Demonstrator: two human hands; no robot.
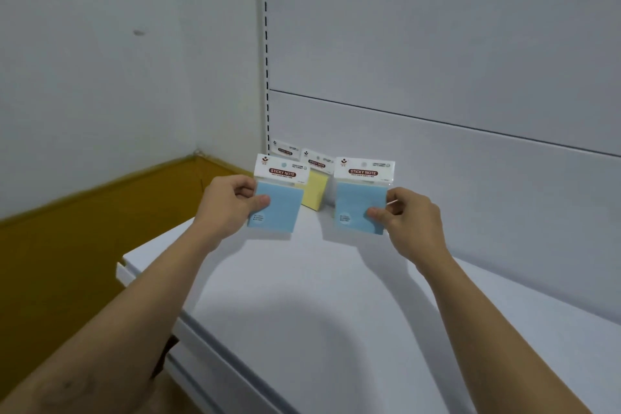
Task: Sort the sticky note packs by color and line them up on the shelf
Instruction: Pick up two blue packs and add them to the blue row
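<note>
My left hand [232, 203] grips a blue sticky note pack [280, 208] by its left edge, held upright above the white shelf [319, 296]. My right hand [408, 213] pinches a second blue sticky note pack [356, 202] by its right edge, level with the first. Between and behind them a yellow sticky note pack [316, 190] stands on the shelf near the back panel. The white header of another pack [285, 148] shows at the back left corner; its colour is hidden.
The grey back panel [437, 161] rises behind the shelf, with a slotted upright [266, 44] at its left end. The shelf's front edge [208, 356] runs diagonally at lower left. A brown floor [67, 262] and white walls lie to the left.
</note>
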